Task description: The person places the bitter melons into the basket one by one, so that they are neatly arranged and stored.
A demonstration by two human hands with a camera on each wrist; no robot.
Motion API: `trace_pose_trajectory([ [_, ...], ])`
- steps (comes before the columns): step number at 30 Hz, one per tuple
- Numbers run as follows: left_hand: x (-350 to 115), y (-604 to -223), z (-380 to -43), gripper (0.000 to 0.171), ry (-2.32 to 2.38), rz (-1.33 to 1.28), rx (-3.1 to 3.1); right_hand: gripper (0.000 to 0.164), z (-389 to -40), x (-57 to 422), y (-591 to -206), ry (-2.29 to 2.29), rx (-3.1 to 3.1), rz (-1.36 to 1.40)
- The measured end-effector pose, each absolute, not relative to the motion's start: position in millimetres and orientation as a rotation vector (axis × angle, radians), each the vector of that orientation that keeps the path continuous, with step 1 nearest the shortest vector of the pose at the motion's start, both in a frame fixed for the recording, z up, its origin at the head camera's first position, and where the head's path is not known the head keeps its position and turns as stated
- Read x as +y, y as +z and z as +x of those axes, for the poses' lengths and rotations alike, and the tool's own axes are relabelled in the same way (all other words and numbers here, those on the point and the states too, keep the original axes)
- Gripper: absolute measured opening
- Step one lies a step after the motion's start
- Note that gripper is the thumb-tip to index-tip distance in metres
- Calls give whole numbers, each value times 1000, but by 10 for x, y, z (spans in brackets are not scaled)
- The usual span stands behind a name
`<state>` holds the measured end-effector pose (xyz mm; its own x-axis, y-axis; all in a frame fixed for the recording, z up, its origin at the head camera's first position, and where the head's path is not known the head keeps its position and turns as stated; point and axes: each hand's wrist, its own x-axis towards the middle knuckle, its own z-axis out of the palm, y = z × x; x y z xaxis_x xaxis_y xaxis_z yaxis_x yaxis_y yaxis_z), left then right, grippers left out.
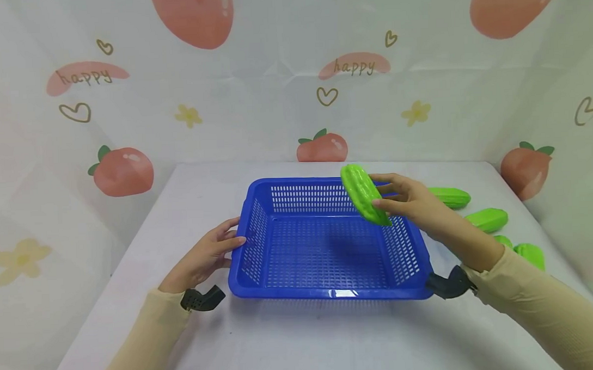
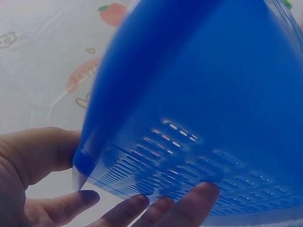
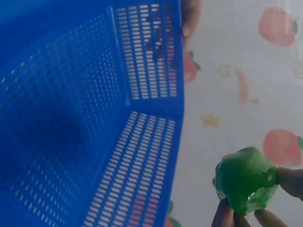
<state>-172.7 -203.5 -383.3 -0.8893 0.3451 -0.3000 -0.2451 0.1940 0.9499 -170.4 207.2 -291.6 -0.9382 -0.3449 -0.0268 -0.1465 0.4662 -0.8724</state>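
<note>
A blue plastic basket (image 1: 330, 294) with slotted walls stands on the white table. At its left side my left hand (image 1: 208, 256) grips the rim, thumb on top and fingers along the outer wall, as the left wrist view also shows of the fingers (image 2: 201, 194). Above the basket's right back corner, my right hand (image 1: 402, 197) pinches a bright green bitter melon (image 1: 363, 194) between thumb and fingers. The bumpy melon (image 3: 246, 179) appears end-on in the right wrist view, apart from the basket wall (image 3: 147, 156). Inside the basket only the slotted floor shows.
Right of the basket, partly behind the right arm, lie several green vegetables: a long ridged one (image 1: 451, 197), another long one (image 1: 489, 219) and a rounder one (image 1: 530, 256). A printed cloth backdrop (image 1: 254, 110) hangs behind the table (image 1: 302, 342).
</note>
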Motion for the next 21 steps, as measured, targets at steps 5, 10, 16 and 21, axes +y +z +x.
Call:
trace_pose_trajectory([
  [5,-2036,-3837,-1716,76,1745,100,2025,69,-1843,1881,-3004,-1577,2309,-374],
  [10,-2043,-3827,-1716,75,1751,120,2015,80,-1955,1721,-3085,-1590,2196,-325],
  [16,-2038,-3829,-1733,73,1759,126,2001,85,-2069,1547,-3144,-1564,2093,-303],
  [21,-2039,-3843,-1738,72,1749,118,2006,85,-2146,1391,-3246,-1561,2025,-271],
])
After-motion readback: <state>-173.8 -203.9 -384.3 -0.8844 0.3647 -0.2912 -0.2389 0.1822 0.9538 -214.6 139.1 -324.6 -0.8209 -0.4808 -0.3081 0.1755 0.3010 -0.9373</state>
